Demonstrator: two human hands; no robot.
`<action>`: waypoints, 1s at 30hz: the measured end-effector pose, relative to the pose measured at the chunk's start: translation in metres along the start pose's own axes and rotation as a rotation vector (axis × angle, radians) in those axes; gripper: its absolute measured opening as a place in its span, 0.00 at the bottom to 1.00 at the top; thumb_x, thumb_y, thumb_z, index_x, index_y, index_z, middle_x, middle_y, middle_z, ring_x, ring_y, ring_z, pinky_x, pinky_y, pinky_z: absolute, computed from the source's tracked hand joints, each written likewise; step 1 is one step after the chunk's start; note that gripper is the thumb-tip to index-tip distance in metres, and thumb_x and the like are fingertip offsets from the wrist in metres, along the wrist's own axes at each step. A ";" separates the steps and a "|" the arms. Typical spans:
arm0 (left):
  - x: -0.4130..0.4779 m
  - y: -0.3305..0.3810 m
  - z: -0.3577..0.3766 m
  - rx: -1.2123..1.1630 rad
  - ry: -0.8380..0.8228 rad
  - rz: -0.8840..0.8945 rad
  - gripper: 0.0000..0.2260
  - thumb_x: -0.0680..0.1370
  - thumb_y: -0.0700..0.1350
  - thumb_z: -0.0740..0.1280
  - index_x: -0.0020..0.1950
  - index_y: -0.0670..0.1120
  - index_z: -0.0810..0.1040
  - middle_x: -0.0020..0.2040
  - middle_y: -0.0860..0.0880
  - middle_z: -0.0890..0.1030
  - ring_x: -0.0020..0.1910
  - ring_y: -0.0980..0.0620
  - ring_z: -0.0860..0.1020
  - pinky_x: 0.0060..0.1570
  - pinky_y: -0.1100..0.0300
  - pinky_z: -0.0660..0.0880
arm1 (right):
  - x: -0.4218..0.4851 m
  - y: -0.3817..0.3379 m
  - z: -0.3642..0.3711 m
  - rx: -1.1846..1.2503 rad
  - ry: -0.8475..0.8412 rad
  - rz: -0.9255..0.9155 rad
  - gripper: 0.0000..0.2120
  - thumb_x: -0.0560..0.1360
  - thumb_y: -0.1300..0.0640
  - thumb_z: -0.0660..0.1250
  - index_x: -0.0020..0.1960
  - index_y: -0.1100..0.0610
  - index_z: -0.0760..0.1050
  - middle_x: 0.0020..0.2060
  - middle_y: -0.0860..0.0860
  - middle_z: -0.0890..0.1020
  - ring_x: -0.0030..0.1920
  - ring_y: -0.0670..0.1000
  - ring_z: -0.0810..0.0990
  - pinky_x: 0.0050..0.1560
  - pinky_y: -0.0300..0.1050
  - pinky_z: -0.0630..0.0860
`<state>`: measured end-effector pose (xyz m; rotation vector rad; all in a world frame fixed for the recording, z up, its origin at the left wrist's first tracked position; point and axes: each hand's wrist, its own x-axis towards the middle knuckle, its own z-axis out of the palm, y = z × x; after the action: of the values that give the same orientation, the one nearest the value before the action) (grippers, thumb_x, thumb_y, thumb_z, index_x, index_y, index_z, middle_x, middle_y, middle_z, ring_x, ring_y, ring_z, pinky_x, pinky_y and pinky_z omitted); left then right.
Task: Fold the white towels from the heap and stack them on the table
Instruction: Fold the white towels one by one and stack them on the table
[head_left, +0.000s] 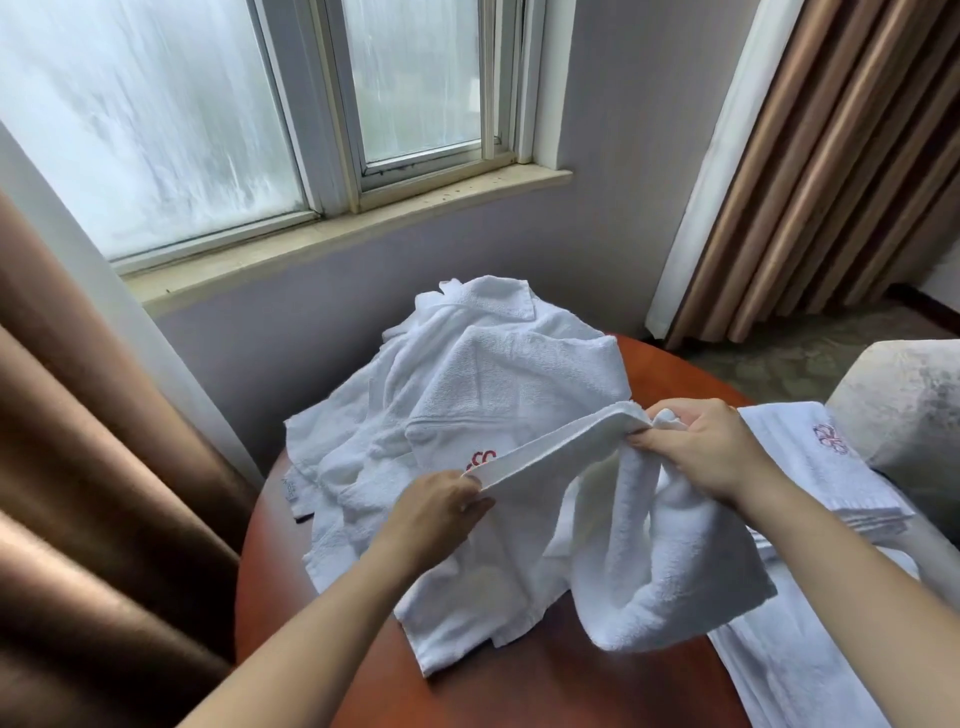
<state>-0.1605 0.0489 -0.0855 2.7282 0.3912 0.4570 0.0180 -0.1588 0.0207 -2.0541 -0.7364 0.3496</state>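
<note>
Pinching towel (649, 545) edge taut, left hand (436, 512), right hand (706, 447), heap (467, 374) behind, folded stack (821, 467) beside armchair (904, 405)

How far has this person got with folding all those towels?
Partway. Done: a stack of folded towels lies at the right. In hand: the left hand and right hand pinch the top edge of one towel, stretched out between them, not yet folded. Left: a crumpled heap covers the far side of the table, several towels by the look of it.
</note>
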 end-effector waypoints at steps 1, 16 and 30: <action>0.001 -0.004 -0.005 0.023 0.043 -0.004 0.19 0.76 0.55 0.59 0.35 0.43 0.75 0.35 0.44 0.78 0.34 0.41 0.78 0.30 0.56 0.70 | 0.001 0.003 -0.001 -0.028 0.020 0.006 0.10 0.70 0.57 0.74 0.34 0.61 0.78 0.31 0.55 0.79 0.37 0.51 0.73 0.40 0.46 0.69; 0.036 0.079 -0.075 -0.116 -0.016 0.400 0.11 0.77 0.51 0.61 0.45 0.48 0.81 0.39 0.44 0.76 0.34 0.42 0.76 0.32 0.55 0.70 | -0.012 -0.056 0.039 -0.688 -0.195 -0.349 0.22 0.67 0.49 0.73 0.60 0.43 0.74 0.50 0.47 0.83 0.53 0.53 0.79 0.46 0.43 0.70; 0.012 0.039 -0.078 0.110 -0.199 0.169 0.09 0.65 0.43 0.69 0.34 0.45 0.69 0.35 0.51 0.71 0.35 0.47 0.69 0.33 0.53 0.66 | -0.009 -0.040 0.045 -0.249 -0.225 -0.302 0.10 0.67 0.59 0.73 0.32 0.60 0.75 0.23 0.49 0.71 0.28 0.45 0.66 0.30 0.37 0.63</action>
<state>-0.1699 0.0400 0.0020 2.8935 0.1374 0.2074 -0.0266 -0.1177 0.0284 -2.1107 -1.2652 0.3313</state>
